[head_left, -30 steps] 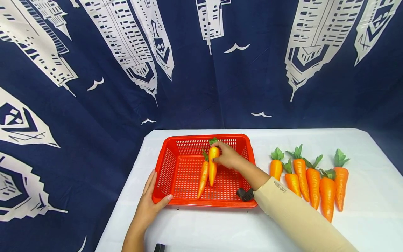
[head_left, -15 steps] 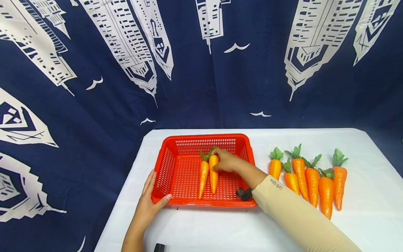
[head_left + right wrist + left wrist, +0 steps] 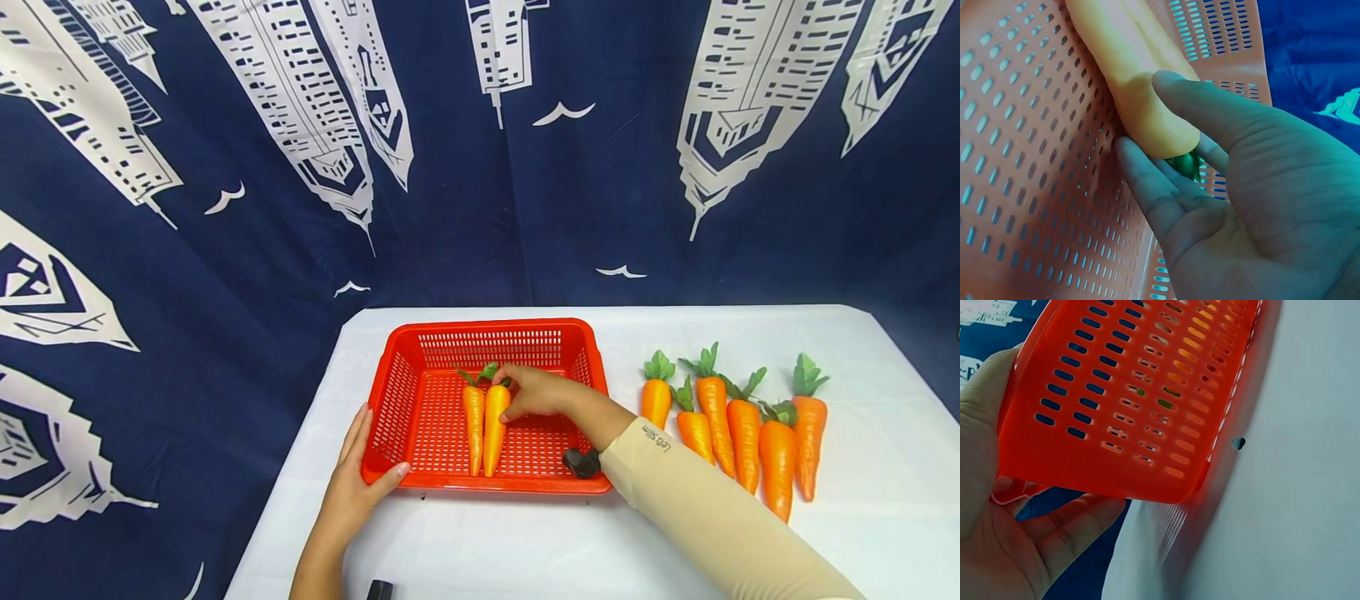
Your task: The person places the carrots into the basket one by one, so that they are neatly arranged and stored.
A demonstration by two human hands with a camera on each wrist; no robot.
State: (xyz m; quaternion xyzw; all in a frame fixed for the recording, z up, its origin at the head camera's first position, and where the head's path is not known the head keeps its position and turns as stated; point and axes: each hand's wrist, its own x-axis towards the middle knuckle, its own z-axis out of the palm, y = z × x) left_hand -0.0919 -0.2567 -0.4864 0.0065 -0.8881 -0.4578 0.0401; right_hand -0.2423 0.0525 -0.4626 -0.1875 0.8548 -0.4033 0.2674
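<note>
My right hand (image 3: 534, 390) reaches into a red perforated plastic basket (image 3: 495, 482) and holds an orange carrot (image 3: 495, 429) near its leafy top. In the right wrist view the thumb lies on this carrot (image 3: 1141, 94), with fingers around its blunt end. A slimmer carrot (image 3: 474, 425) lies alongside it on the basket floor, tips toward the front. At the front left corner my left hand (image 3: 358, 479) holds the basket, thumb over the front rim and fingers along the left side. The left wrist view shows this hand (image 3: 1016, 506) around the corner of the slotted basket wall (image 3: 1116, 462).
Several carrots with green leaves, one of them a thick carrot (image 3: 777, 467), lie on the white table (image 3: 885, 417) right of the basket. A black wrist camera (image 3: 581, 462) overlaps the basket's front right corner. A dark blue patterned cloth (image 3: 465, 250) hangs behind.
My right hand has brought its carrot down and left against the slimmer one, which has shifted left and turned more upright in the head view. The left hand stays at the basket corner.
</note>
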